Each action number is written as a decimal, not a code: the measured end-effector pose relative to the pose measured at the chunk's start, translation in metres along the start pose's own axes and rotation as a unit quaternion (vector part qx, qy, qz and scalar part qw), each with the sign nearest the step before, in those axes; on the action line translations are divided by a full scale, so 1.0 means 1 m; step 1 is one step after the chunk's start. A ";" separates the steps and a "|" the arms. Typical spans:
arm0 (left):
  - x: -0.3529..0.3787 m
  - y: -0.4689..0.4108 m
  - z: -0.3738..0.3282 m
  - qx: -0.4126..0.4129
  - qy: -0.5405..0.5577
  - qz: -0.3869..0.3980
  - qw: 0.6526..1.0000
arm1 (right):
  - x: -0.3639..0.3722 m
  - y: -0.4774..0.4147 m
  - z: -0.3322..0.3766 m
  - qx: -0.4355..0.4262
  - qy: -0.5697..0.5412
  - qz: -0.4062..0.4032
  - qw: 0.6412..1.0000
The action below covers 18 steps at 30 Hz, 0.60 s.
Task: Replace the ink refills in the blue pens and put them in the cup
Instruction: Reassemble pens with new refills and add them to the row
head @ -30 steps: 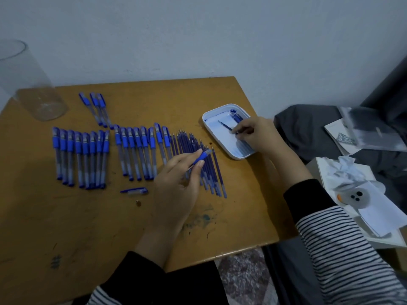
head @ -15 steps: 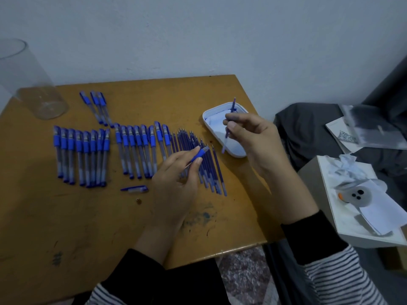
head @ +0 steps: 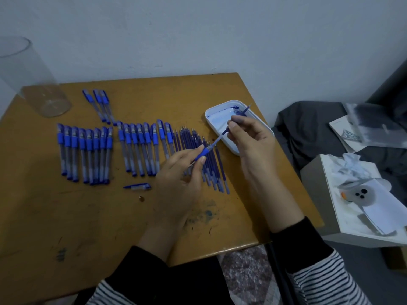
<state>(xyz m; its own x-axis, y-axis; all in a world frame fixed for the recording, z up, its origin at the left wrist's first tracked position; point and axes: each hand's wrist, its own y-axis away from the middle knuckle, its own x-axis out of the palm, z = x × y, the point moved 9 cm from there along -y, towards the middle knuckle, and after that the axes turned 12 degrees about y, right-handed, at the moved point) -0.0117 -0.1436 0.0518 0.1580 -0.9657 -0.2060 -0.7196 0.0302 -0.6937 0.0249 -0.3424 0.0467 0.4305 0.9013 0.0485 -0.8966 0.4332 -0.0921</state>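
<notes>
**penfixer22:** Here's where you're at. Your left hand is curled round the open pen barrel, just above the pile of loose refills. Your right hand pinches a refill whose lower end meets the barrel's mouth, by the near edge of the white tray. Looks like mid-insertion to me, but I can't swear to it.

**inkyfingers:** Yeah, and that's the risky bit. The refill's thin, so if it goes in off-axis it could bow or snag on the mouth instead of sliding in. The tray's smeared blue too, so inky fingertips could mean a slippery pinch, I'd guess.

**penfixer22:** Also the cap and that tiny piece beside it lie loose on the surface, near your left wrist. One sleeve sweep could knock them off.

**inkyfingers:** And the cup sits at the far-left corner, well apart from your hands, past the rows of capped pens. Reaching across could scatter those rows.
</notes>
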 end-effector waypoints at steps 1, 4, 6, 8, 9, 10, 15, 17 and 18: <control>0.000 0.000 0.000 0.002 -0.001 0.001 1.000 | -0.001 0.000 -0.001 -0.002 0.005 -0.002 1.000; 0.001 0.000 -0.001 0.004 -0.008 0.000 1.000 | -0.002 0.000 -0.001 -0.009 0.019 -0.004 1.000; 0.001 0.000 0.000 0.001 -0.009 0.000 1.000 | -0.002 0.000 -0.002 -0.004 0.015 -0.005 1.000; 0.001 -0.001 0.000 0.001 -0.009 0.002 1.000 | -0.003 -0.001 -0.002 -0.002 0.012 -0.006 1.000; 0.001 0.000 -0.001 0.002 -0.010 0.002 1.000 | -0.003 0.000 -0.001 -0.005 0.016 -0.006 1.000; 0.001 -0.001 -0.001 0.004 -0.013 0.002 1.000 | -0.003 0.001 0.000 -0.010 0.024 -0.006 1.000; -0.001 0.000 -0.001 -0.004 -0.011 -0.004 1.000 | -0.005 0.017 0.023 -0.093 0.048 -0.022 0.994; -0.002 0.000 -0.002 -0.005 -0.011 -0.006 1.000 | -0.003 0.025 0.030 -0.119 0.059 -0.023 0.991; -0.001 0.000 -0.003 -0.004 -0.012 -0.006 1.000 | -0.001 0.029 0.032 -0.131 0.070 -0.017 0.989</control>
<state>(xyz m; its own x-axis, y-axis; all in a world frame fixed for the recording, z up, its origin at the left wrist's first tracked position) -0.0141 -0.1429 0.0539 0.1825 -0.9594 -0.2151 -0.7227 0.0174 -0.6909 -0.0050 -0.3305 0.0758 0.4862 0.8701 -0.0809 -0.8319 0.4325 -0.3476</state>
